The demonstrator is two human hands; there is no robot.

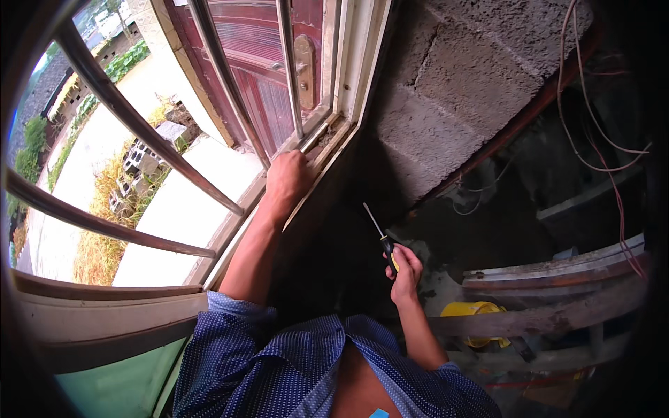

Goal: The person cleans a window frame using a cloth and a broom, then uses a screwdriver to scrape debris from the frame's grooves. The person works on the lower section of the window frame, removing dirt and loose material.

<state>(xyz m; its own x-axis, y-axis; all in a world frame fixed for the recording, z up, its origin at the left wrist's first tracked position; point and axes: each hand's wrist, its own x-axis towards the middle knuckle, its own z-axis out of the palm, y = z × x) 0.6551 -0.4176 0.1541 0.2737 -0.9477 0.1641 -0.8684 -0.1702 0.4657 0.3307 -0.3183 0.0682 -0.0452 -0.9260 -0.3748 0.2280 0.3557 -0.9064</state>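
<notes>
My left hand (288, 175) rests with curled fingers on the bottom track of a window frame (334, 138), close to the foot of a metal bar (289, 68). Its fingertips are hidden, so whether it grips anything does not show. Loose debris lies in the track just beyond the knuckles. In my right hand (405, 271) is a screwdriver (388, 245) with a black and yellow handle, its thin metal shaft pointing up and away from me. The screwdriver's tip touches nothing that I can make out against the dark background.
Curved-looking metal bars (151, 136) cross the window opening at left. Outside stands a dark red door (261, 78). A concrete block wall (444, 89) rises at upper right, with loose wires (562, 99) hanging beside it. Wooden beams (538, 316) and a yellow container (473, 309) are at lower right.
</notes>
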